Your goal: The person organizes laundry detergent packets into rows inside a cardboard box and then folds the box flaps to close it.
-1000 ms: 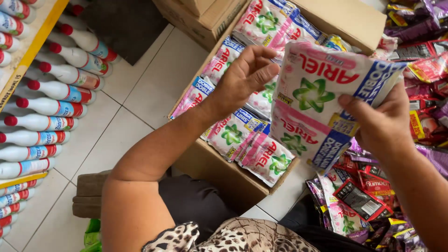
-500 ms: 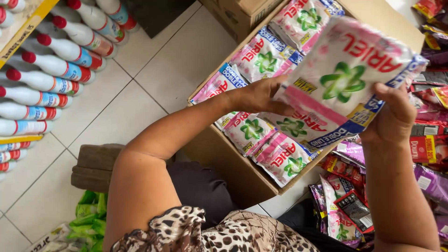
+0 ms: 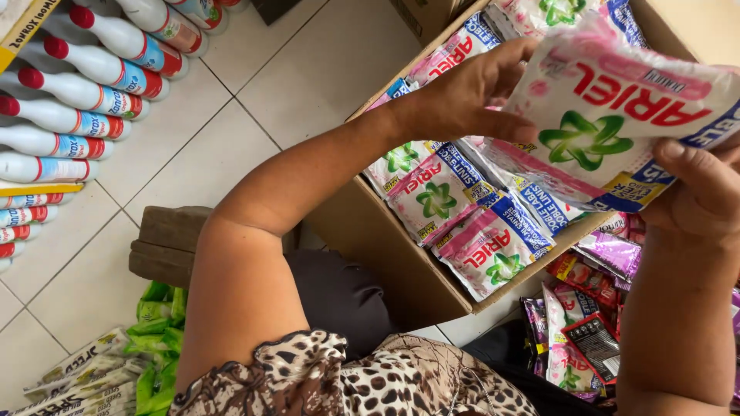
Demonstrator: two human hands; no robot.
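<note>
A white-and-pink detergent sachet (image 3: 617, 123) is gripped at opposite edges by the left hand (image 3: 470, 96) and right hand (image 3: 697, 192), raised face-up, seemingly for inspection, above the cardboard box (image 3: 385, 246) of sachets.

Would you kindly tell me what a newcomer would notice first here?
The big pink-and-white sachet at upper right, held by both the left hand and right hand. Below it, an open cardboard box full of similar sachets; at far left, rows of white red-capped bottles.
</note>
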